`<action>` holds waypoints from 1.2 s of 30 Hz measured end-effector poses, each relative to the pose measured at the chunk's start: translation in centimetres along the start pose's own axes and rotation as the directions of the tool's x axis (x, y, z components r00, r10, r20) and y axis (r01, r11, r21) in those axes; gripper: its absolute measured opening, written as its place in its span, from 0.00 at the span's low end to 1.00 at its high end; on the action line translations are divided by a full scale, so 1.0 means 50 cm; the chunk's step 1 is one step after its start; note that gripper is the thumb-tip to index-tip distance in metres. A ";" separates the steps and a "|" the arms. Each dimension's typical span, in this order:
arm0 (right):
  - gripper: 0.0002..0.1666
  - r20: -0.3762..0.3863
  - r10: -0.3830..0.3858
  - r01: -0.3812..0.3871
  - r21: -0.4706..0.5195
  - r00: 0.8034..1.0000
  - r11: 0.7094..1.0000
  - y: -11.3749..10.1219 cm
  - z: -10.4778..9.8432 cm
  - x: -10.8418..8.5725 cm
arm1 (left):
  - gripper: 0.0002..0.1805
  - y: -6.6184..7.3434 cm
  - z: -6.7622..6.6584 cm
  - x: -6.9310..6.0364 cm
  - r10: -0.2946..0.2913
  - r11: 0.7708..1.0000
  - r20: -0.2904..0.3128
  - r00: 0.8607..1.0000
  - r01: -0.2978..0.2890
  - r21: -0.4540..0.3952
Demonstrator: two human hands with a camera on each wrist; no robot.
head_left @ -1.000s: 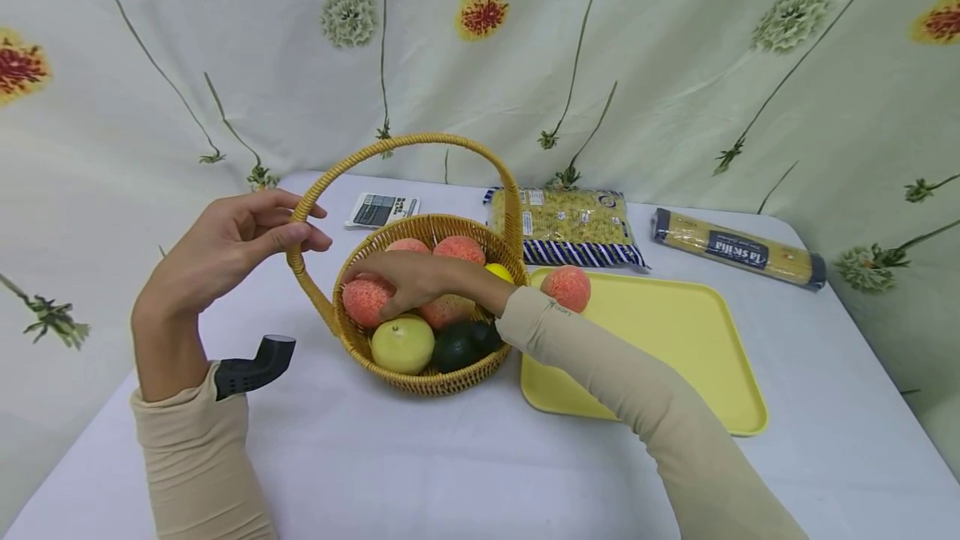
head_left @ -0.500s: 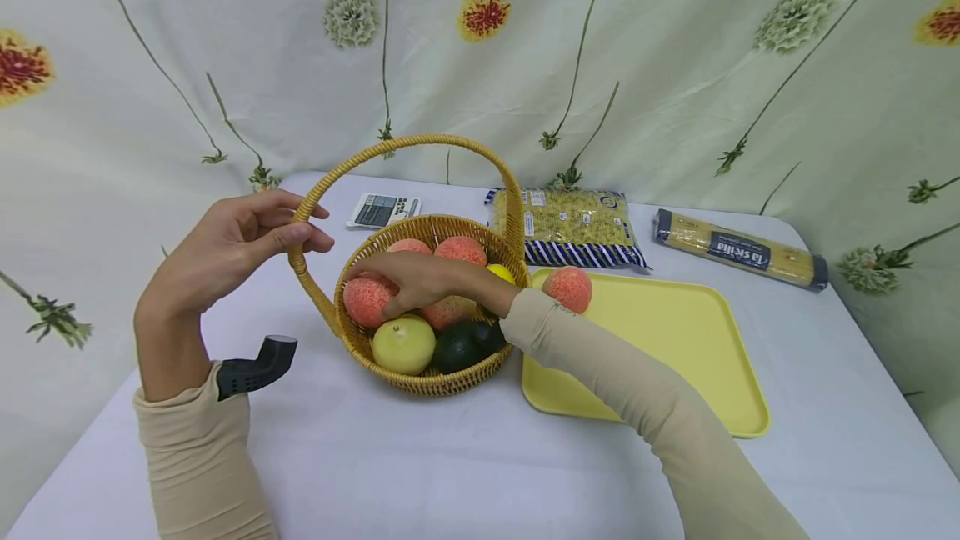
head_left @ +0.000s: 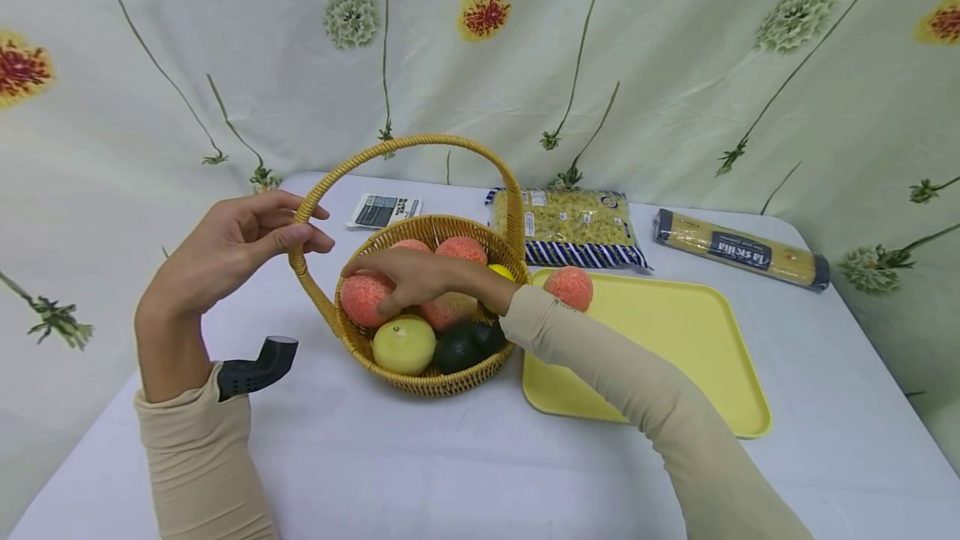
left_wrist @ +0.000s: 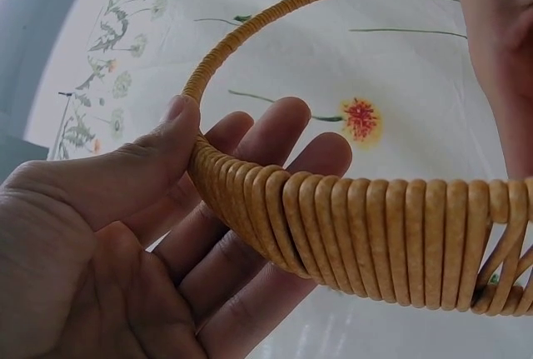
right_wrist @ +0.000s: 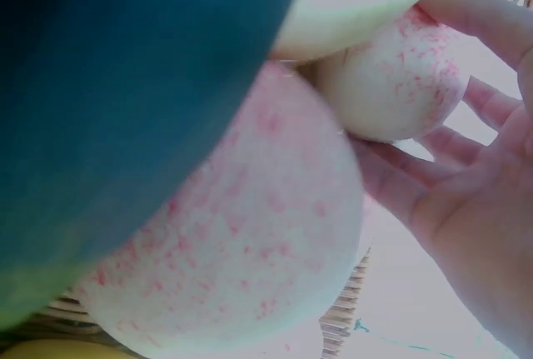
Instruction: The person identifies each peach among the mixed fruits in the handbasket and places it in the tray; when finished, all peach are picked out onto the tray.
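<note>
In the head view, my left hand (head_left: 225, 252) holds the left side of the arched handle (head_left: 431, 140) of a wicker basket (head_left: 442, 387). The left wrist view shows the thumb (left_wrist: 171, 138) on one side of the handle and fingers behind it. My right hand (head_left: 420, 275) reaches into the basket and grips a pink-red peach (head_left: 363, 300) at its left side. In the right wrist view, thumb and fingers curve around this peach (right_wrist: 400, 76). Beside it lie more peaches (head_left: 461, 249), a round yellow-green fruit (head_left: 403, 345), a dark green avocado (head_left: 459, 348) and a partly hidden yellow fruit (head_left: 501, 272).
Right of the basket is a yellow tray (head_left: 675, 332) with one peach (head_left: 570, 287) at its left back corner. Behind stand a bag of pasta (head_left: 573, 219), a spaghetti pack (head_left: 738, 248) and a small white packet (head_left: 384, 211). A floral cloth (head_left: 660, 107) hangs at the back.
My right hand and the gripped peach have shifted very slightly to the left inside the basket. My left hand stays at the handle.
</note>
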State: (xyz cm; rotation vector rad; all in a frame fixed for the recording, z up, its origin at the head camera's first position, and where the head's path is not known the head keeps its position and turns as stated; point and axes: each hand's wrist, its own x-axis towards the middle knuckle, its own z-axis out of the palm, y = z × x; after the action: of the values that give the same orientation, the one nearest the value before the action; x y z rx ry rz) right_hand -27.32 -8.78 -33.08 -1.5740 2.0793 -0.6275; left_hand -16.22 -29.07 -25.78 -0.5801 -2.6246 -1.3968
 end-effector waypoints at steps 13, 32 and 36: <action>0.37 -0.064 -0.037 0.038 0.012 0.997 0.999 -0.018 -0.007 -0.015 | 0.11 0.001 0.000 0.001 0.000 1.000 0.002 1.000 0.000 0.006; 0.36 -0.180 -0.159 0.161 -0.005 0.971 0.987 -0.048 -0.015 -0.090 | 0.11 0.000 0.000 0.001 0.001 1.000 0.007 1.000 -0.001 -0.005; 0.37 -0.204 -0.129 0.145 0.062 0.970 0.988 -0.048 -0.013 -0.109 | 0.11 0.000 0.000 0.002 0.004 1.000 0.007 1.000 -0.004 -0.007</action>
State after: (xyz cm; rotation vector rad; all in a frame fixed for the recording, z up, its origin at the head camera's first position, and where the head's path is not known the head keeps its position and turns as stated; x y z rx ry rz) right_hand -24.54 -4.07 -30.66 -1.6815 2.0710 -0.9386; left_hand -16.31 -29.06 -25.74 -0.5924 -2.6232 -1.4062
